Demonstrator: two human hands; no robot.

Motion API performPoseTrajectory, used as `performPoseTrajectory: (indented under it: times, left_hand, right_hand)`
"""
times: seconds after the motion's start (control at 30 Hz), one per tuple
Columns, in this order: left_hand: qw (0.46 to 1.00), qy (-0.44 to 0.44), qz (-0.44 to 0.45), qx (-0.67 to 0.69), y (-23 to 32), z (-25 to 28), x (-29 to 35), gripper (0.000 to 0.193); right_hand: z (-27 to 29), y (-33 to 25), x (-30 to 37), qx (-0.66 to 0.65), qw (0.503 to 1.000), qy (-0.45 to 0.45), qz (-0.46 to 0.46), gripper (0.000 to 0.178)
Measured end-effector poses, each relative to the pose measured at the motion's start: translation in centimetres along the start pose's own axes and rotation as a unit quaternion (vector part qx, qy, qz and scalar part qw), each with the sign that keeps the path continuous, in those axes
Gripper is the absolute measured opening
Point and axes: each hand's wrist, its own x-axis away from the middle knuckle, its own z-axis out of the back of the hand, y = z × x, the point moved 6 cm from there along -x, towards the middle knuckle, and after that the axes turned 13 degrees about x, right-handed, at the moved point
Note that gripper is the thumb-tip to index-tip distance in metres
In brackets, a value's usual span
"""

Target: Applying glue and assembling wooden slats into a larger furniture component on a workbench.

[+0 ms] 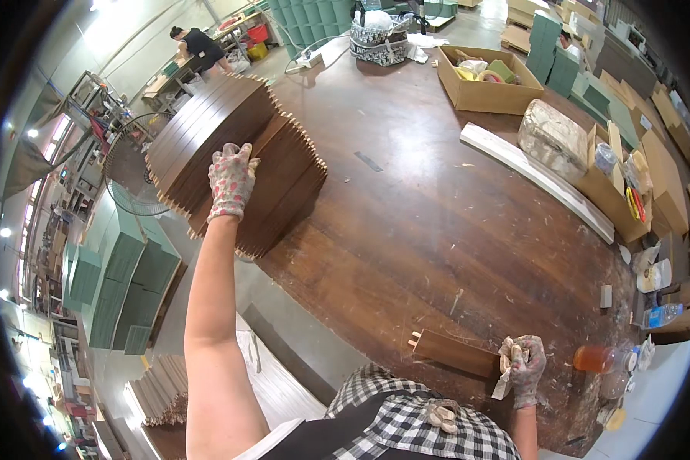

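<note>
A stack of dark brown wooden boards (215,115) with light dowel pegs along their ends stands on the far left of the table. My left hand (232,182), in a patterned glove, reaches out to it, fingers bent over the edge of one board. Near the front right, my gloved right hand (530,368) is closed around a crumpled, stained rag (507,366). Beside the rag lies a single brown board (456,353) with pegs at its left end; the rag touches or covers its right end.
A bottle of amber liquid (594,358) lies right of my right hand. A long white strip (537,180), a wrapped block (553,138) and an open cardboard box (491,96) line the far right. A fan (130,165) stands beyond the stack; another person (199,50) works in the background.
</note>
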Motion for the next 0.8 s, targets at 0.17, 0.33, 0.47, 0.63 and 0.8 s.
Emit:
performPoseTrajectory:
  times: [0.17, 0.33, 0.47, 0.63, 0.8]
  left_hand:
    - [0.998, 0.054, -0.035, -0.005, -0.6, -0.5, 1.3, 0.032]
    - [0.984, 0.111, -0.141, -0.016, 0.5, -1.0, 1.8, 0.042]
    - [0.883, -0.014, -0.143, 0.447, 9.4, 1.0, 8.2, 0.061]
    - [0.762, -0.236, -0.345, 0.494, 22.3, -2.4, 25.7, 0.098]
    - [0.745, -0.288, -0.335, 0.500, 25.9, -5.4, 32.2, 0.078]
  right_hand:
    - [-0.2, 1.2, 0.5, -0.004, 1.000, -0.019, -0.013, 0.006]
    - [0.2, 0.8, 0.1, 0.002, 1.000, -0.025, -0.008, 0.011]
    - [3.0, 5.3, 0.3, 0.022, 0.988, 0.033, -0.146, 0.014]
    - [4.8, 2.1, 0.6, 0.122, 0.985, 0.054, -0.108, 0.017]
    - [-3.8, -6.4, 1.7, 0.136, 0.980, -0.004, 0.147, 0.023]
